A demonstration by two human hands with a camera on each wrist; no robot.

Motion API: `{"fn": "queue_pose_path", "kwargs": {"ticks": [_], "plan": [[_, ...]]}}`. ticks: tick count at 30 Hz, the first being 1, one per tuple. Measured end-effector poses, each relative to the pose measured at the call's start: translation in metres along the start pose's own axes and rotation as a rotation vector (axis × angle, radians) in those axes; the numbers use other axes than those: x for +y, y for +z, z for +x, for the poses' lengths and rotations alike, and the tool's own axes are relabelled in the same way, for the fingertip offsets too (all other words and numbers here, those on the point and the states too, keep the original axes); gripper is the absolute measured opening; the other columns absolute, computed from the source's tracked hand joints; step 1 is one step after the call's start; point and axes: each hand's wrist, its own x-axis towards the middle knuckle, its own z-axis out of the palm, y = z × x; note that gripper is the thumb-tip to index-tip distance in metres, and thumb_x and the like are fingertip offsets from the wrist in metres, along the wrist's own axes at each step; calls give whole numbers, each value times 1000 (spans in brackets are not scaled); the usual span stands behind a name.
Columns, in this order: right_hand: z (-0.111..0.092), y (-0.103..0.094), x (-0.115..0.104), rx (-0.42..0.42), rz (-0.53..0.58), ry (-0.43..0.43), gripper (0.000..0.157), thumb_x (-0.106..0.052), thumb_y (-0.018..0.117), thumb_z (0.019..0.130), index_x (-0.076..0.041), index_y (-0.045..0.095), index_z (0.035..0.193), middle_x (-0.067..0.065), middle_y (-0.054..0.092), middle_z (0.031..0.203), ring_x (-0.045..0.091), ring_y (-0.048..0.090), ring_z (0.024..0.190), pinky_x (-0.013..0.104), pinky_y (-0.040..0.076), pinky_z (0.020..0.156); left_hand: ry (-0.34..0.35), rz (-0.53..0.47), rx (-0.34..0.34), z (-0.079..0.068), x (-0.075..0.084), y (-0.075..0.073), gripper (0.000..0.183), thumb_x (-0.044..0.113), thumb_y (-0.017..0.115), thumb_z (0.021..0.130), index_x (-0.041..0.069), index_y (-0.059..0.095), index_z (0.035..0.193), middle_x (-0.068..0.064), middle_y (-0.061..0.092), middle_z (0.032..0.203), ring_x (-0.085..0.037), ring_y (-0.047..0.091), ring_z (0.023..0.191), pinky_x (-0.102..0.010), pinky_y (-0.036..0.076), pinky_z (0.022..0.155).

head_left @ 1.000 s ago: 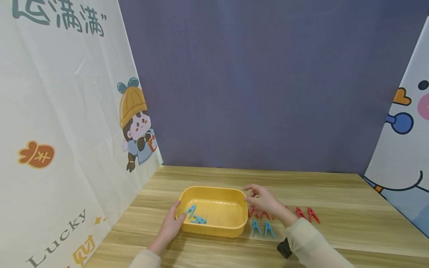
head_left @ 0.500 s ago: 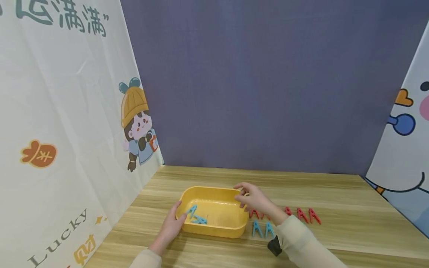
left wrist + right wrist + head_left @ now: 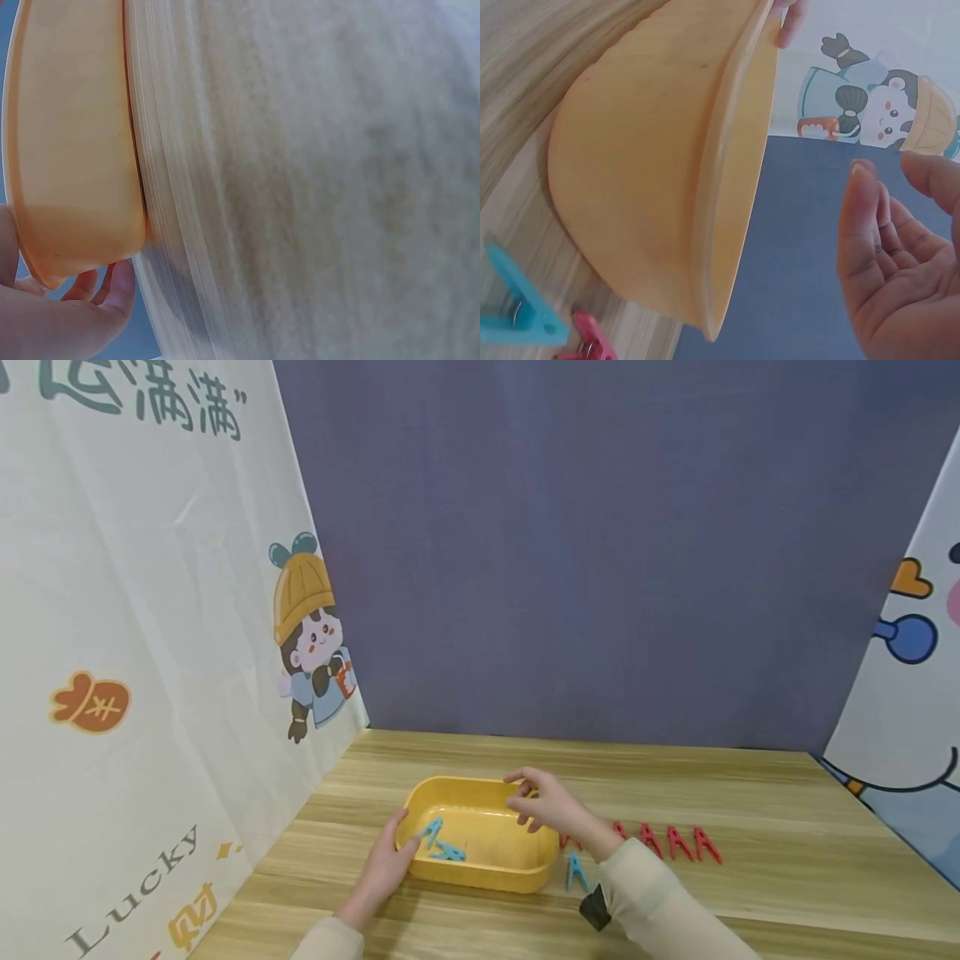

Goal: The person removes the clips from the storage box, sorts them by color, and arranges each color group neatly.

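Note:
A yellow plastic basin (image 3: pixel 480 878) sits on the wooden table. My left hand (image 3: pixel 384 867) grips its left end, thumb over the rim and fingers outside against the wall, as the left wrist view also shows. Two blue clothespins, one a leaning clothespin (image 3: pixel 431 832) and one a flat-lying clothespin (image 3: pixel 450 852), lie inside near that thumb. Above the basin's right part hovers my right hand (image 3: pixel 547 802), its fingers loosely bent. In the right wrist view, thumb and fingertips stand apart with nothing between them.
Right of the basin, several red clothespins (image 3: pixel 675 842) lie in a row, some partly behind my right forearm. A blue clothespin (image 3: pixel 577 872) lies in front of them. A black object (image 3: pixel 595 908) sits at my right wrist. Printed cloth and a dark blue backdrop (image 3: pixel 555 568) enclose the table.
My right hand has moved left from the basin's right rim to over its inside. The sleeve now covers one of the two blue clothespins on the table. My left hand stays put.

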Motion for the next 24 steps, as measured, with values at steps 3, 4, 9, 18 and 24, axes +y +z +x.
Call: {"fn": "queue_pose_path", "kwargs": {"ticks": [3,4,9,18,24], "plan": [[-2,4,-11,-9,0,-16,35,-11,58,90,-1,51,123,10,54,84,33,60,68,41,54,54,-2,4,1,-1,1,-1,52,10,52,91,-5,33,137,-32,31,138,-48,28,126,-57,24,102],[-1,6,-12,-13,0,-20,35,-11,58,90,0,51,123,10,54,84,33,60,68,42,54,55,-3,4,1,0,1,-1,52,10,52,91,-5,33,137,-32,31,138,-47,28,125,-57,24,102],[6,13,-6,-21,13,-11,36,-12,59,90,-1,51,123,9,54,85,28,60,67,41,54,54,-3,2,4,0,0,1,52,9,52,90,-5,34,137,-32,32,137,-47,28,125,-58,24,102],[13,22,-5,-35,20,-5,34,-13,60,89,-2,53,121,9,54,85,20,59,63,40,54,54,14,0,15,1,-1,3,51,8,53,89,-6,35,135,-32,33,136,-47,29,125,-57,24,102],[16,30,-4,-52,17,-4,32,-12,60,89,-2,54,119,8,54,85,31,61,68,41,55,54,20,3,20,1,-2,3,51,7,53,89,-6,36,135,-32,34,136,-47,30,125,-57,25,102]]}}
